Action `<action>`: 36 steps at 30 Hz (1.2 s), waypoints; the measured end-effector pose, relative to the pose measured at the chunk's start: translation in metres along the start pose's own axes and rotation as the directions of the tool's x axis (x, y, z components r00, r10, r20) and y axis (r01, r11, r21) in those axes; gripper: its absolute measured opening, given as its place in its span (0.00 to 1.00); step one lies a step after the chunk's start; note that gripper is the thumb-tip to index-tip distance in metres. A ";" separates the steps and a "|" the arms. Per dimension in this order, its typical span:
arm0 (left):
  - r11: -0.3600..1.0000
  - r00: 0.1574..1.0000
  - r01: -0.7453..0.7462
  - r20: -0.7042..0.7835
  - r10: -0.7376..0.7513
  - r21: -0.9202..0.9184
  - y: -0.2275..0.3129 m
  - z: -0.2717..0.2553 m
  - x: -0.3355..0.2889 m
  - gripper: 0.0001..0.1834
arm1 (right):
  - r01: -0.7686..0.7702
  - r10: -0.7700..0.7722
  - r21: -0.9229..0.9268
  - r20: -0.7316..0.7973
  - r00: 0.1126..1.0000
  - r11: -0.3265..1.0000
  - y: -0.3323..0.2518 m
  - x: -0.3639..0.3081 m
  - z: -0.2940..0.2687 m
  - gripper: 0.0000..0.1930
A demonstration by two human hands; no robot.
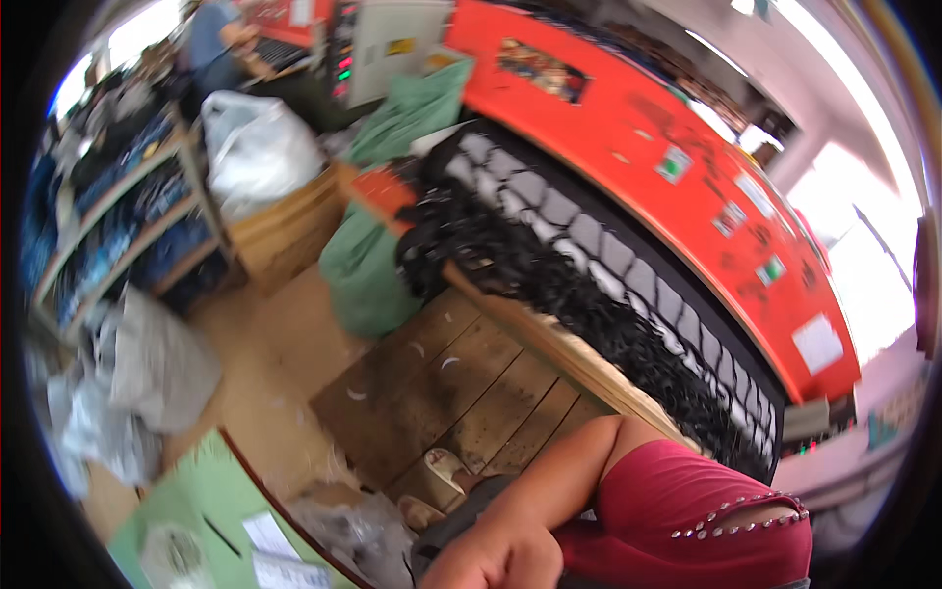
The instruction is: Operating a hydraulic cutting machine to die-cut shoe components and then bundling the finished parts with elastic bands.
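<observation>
My right arm, in a dark red sleeve with shiny beads, bends at the elbow. My right hand is at the lower edge, low in front of my body, and the frame cuts part of it off. Its fingers look curled in, and anything inside them is hidden. Of my left hand nothing shows. Left of my right hand lies crumpled clear plastic, beside a green tabletop. White papers, a thin dark stick and a clear roundish item rest on that tabletop.
A long red machine runs along the right, black strips heaped along its front. Underfoot is a wooden platform. Farther left stand a shelf of folded dark clothes, white bags and a brown box. Another person works far back.
</observation>
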State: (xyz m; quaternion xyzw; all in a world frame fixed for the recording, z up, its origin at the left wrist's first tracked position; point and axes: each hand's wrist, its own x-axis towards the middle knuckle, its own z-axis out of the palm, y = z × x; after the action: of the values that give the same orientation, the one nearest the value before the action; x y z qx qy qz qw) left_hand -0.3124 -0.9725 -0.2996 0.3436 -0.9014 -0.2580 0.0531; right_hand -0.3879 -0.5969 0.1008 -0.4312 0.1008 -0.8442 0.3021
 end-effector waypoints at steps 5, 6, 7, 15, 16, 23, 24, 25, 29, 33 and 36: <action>0.901 0.949 -0.316 -0.104 0.299 -0.297 0.095 0.028 0.050 0.35 | 0.280 -0.280 0.005 -0.021 0.960 0.960 -0.040 -0.017 0.079 0.19; 0.873 0.937 -0.347 -0.092 0.337 -0.342 0.140 0.046 0.053 0.32 | 0.307 -0.309 -0.053 -0.018 0.951 0.950 -0.047 -0.029 0.093 0.19; 0.840 0.922 -0.356 -0.004 0.388 -0.409 0.193 0.052 0.041 0.34 | 0.334 -0.341 -0.152 -0.023 0.940 0.930 -0.054 -0.044 0.108 0.19; 0.426 0.577 -0.364 0.159 0.801 -0.828 0.485 0.115 -0.095 0.25 | 0.115 -0.173 -0.890 0.041 0.984 0.442 -0.128 -0.170 0.254 0.22; 0.345 0.486 -0.334 0.153 0.860 -0.877 0.504 0.138 -0.105 0.23 | 0.123 -0.191 -0.904 0.047 0.981 0.409 -0.136 -0.194 0.273 0.22; -0.037 -0.089 -0.355 -0.006 0.996 -0.934 0.677 0.051 -0.449 0.09 | -0.989 -0.987 -0.144 -0.162 -0.005 0.028 -0.175 -0.430 0.382 0.12; -0.101 -0.168 -0.371 -0.040 0.985 -0.923 0.693 0.059 -0.476 0.08 | -0.972 -0.971 0.019 -0.031 -0.237 0.236 -0.178 -0.478 0.391 0.13; -0.133 -0.226 -0.404 -0.042 0.973 -0.905 0.710 0.065 -0.507 0.08 | -0.942 -0.940 0.040 0.082 -0.330 0.334 -0.180 -0.537 0.400 0.14; -0.218 -0.357 -0.532 -0.016 0.934 -0.818 0.758 0.109 -0.590 0.09 | -0.636 -0.739 0.400 0.500 -0.452 0.660 -0.185 -0.687 0.444 0.18; -0.339 -0.461 -0.674 0.016 0.887 -0.656 0.781 0.159 -0.614 0.14 | -0.401 -0.575 0.423 0.474 -0.667 0.813 -0.207 -0.711 0.458 0.18; -0.270 -0.370 -0.827 0.115 0.922 -0.493 0.788 0.183 -0.626 0.18 | -0.357 -0.492 0.352 0.466 -0.735 0.865 -0.209 -0.715 0.466 0.18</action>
State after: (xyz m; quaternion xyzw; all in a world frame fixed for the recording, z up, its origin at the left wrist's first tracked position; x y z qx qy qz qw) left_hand -0.3544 0.0086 -0.0110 -0.5911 -0.7578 -0.2722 0.0474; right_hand 0.2099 0.0387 -0.0022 -0.8441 -0.4965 0.1006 0.1758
